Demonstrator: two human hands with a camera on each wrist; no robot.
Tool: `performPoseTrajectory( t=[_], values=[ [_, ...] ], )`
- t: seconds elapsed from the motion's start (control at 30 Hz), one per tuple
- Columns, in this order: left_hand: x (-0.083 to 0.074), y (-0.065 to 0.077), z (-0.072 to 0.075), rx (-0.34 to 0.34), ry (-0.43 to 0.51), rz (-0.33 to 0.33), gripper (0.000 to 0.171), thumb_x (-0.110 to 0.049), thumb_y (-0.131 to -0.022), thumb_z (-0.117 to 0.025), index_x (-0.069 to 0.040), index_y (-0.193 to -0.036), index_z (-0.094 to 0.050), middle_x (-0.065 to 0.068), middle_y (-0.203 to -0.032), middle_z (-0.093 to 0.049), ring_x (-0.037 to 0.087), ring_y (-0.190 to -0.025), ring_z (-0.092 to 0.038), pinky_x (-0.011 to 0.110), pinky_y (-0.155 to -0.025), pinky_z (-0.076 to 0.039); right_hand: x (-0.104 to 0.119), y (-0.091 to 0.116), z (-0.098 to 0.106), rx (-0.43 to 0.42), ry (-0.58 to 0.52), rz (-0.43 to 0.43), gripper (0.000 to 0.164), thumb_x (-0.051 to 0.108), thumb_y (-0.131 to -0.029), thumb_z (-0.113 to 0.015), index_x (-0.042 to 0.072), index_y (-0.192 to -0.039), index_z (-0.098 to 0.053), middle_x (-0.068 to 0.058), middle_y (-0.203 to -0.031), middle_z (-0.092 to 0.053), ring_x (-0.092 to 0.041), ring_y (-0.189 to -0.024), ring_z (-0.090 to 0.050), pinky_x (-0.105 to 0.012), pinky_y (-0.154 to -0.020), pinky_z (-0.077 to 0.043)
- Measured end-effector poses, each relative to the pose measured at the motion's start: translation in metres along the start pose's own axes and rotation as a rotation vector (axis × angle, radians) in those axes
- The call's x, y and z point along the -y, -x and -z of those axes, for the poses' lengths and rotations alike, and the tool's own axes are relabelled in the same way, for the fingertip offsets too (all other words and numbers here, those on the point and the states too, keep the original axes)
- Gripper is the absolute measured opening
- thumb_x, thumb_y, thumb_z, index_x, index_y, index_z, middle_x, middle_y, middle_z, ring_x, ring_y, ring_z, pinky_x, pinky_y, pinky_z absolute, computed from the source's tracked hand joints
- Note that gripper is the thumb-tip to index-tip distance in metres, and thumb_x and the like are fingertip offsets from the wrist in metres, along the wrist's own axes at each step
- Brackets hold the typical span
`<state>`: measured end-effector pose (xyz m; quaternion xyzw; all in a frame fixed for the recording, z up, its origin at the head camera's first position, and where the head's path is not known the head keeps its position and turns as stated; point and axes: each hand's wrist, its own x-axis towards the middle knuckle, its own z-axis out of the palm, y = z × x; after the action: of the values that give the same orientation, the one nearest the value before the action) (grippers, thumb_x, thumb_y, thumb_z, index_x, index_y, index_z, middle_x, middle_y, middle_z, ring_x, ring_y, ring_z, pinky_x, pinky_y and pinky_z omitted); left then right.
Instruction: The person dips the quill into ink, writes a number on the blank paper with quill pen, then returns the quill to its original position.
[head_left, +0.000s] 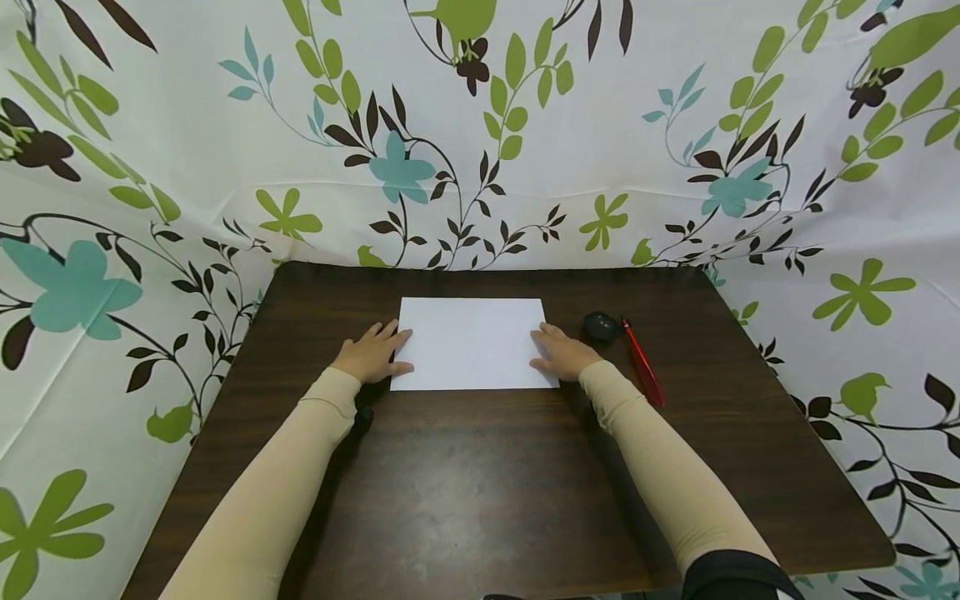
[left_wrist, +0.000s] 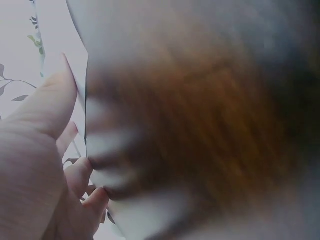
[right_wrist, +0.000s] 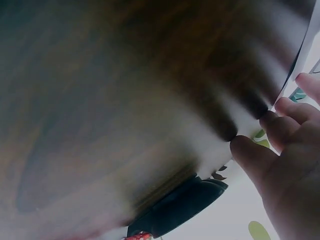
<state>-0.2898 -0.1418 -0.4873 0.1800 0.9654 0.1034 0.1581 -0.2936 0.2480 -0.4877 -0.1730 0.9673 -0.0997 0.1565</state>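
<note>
A blank white sheet of paper [head_left: 472,343] lies flat on the dark brown wooden table [head_left: 480,483], its long side running left to right. At the sheet's left edge rests my left hand [head_left: 369,353], fingers spread and fairly straight, thumb and fingertips touching the paper. My right hand [head_left: 564,353] lies in the same manner at the right edge, fingertips on the sheet. In the left wrist view the thumb [left_wrist: 55,97] lies along the paper's edge. The right wrist view has the right fingers [right_wrist: 285,127] resting on the table and at the paper's edge.
Just right of the right hand sits a small black rounded object [head_left: 602,327]. Beside it lies a slim red pen-like object [head_left: 642,362], near the right forearm. A patterned leaf-and-flower cloth [head_left: 480,225] hangs behind the table and at both sides.
</note>
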Motion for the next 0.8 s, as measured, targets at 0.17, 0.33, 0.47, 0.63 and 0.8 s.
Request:
performPoseTrajectory(
  t=[0.17,0.33,0.47,0.63,0.8],
  values=[
    [-0.0008,0.0004,0.0006,0.010,0.003,0.004,0.080,-0.052,-0.100,-0.058,-0.016,-0.163,-0.025,0.017,-0.169,-0.010,0.046,-0.152,-0.010,0.081,-0.107,-0.017,-0.0002,-0.0005,-0.0001,0.008,0.009,-0.010,0.070,0.039,-0.104,-0.057,0.005,-0.159,-0.031,-0.019,-0.168,-0.015,-0.033,-0.155,-0.013,-0.050,-0.120,-0.025],
    [-0.0026,0.0019,0.0023,0.013,0.005,0.010,0.080,-0.051,-0.100,-0.058,-0.015,-0.163,-0.025,0.017,-0.169,-0.010,0.047,-0.153,-0.010,0.081,-0.107,-0.016,0.0017,-0.0005,0.0005,0.011,0.018,-0.019,0.070,0.039,-0.104,-0.057,0.005,-0.159,-0.031,-0.018,-0.168,-0.015,-0.033,-0.155,-0.014,-0.050,-0.121,-0.025],
    [-0.0042,0.0026,0.0034,0.022,0.004,0.012,0.079,-0.051,-0.101,-0.058,-0.015,-0.163,-0.024,0.017,-0.169,-0.009,0.046,-0.153,-0.010,0.082,-0.106,-0.016,0.0029,0.0015,0.0017,0.010,0.029,-0.015,0.069,0.039,-0.104,-0.057,0.005,-0.159,-0.031,-0.020,-0.168,-0.016,-0.035,-0.154,-0.015,-0.051,-0.120,-0.025],
    [-0.0060,0.0046,0.0054,0.032,0.021,0.013,0.079,-0.051,-0.101,-0.057,-0.016,-0.163,-0.023,0.016,-0.170,-0.008,0.045,-0.153,-0.008,0.083,-0.105,-0.014,0.0019,0.0039,0.0044,0.018,0.016,-0.014,0.069,0.038,-0.104,-0.057,0.005,-0.159,-0.031,-0.020,-0.168,-0.016,-0.036,-0.154,-0.015,-0.051,-0.121,-0.023],
    [-0.0039,0.0068,0.0063,0.039,0.031,0.011,0.080,-0.053,-0.101,-0.055,-0.016,-0.164,-0.021,0.016,-0.170,-0.007,0.045,-0.153,-0.006,0.083,-0.106,-0.012,-0.0020,0.0054,0.0087,-0.026,-0.003,-0.016,0.065,0.035,-0.104,-0.057,0.004,-0.157,-0.035,-0.021,-0.166,-0.021,-0.035,-0.153,-0.022,-0.051,-0.120,-0.026]
  ],
)
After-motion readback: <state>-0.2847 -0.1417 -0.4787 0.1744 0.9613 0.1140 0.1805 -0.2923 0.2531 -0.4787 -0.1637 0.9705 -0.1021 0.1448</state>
